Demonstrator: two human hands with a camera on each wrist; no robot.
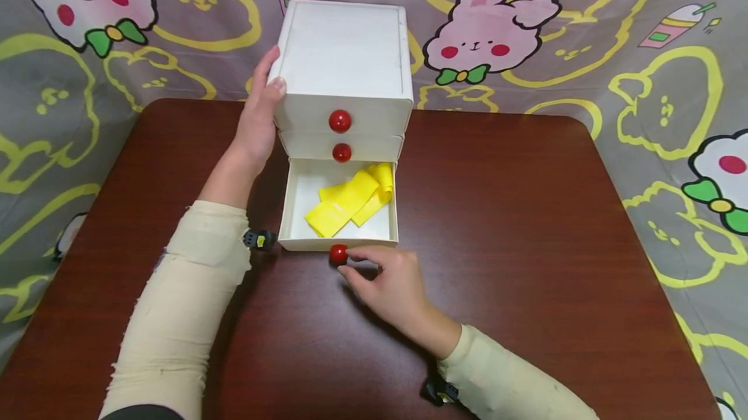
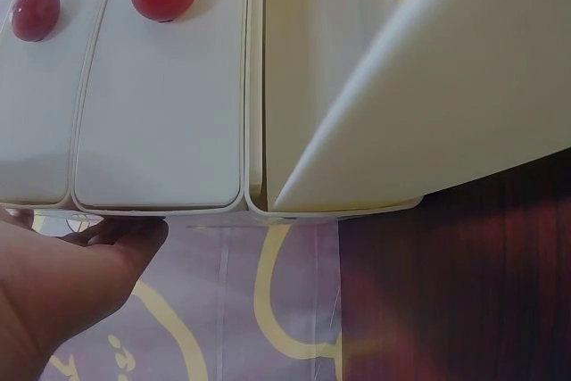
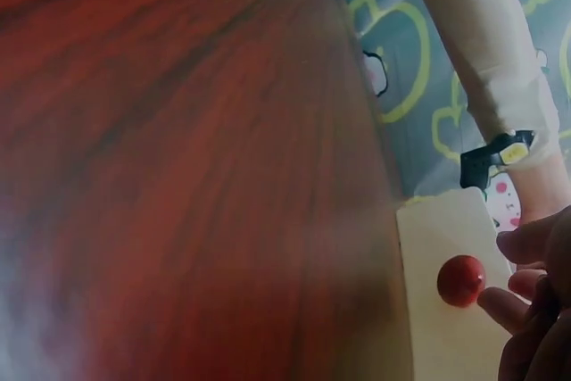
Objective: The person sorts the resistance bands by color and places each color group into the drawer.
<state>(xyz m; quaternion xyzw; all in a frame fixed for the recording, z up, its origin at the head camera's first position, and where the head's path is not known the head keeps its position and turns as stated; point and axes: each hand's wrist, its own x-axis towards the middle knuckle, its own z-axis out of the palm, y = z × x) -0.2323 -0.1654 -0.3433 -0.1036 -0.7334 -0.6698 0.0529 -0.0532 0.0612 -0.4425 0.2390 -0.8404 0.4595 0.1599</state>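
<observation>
A white three-drawer box (image 1: pixel 345 50) stands at the back of the table, its bottom drawer (image 1: pixel 284 212) pulled out. Inside that drawer lies a folded yellow strip (image 1: pixel 345 202). My left hand (image 1: pixel 257 115) holds the box's left side, thumb near the top front corner; the left wrist view shows this hand (image 2: pixel 80 283) against the side wall. At the bottom drawer's red knob (image 1: pixel 338 254) is my right hand (image 1: pixel 397 284), thumb and forefinger apart. In the right wrist view a fingertip is right at the edge of the knob (image 3: pixel 461 281), the other digit off it.
Two more red knobs, the upper (image 1: pixel 340 121) and the middle (image 1: pixel 341 152), sit on the drawers that are pushed in. The dark red-brown table (image 1: pixel 514 245) extends on both sides. A patterned cloth (image 1: pixel 561 24) hangs behind the box and around the table.
</observation>
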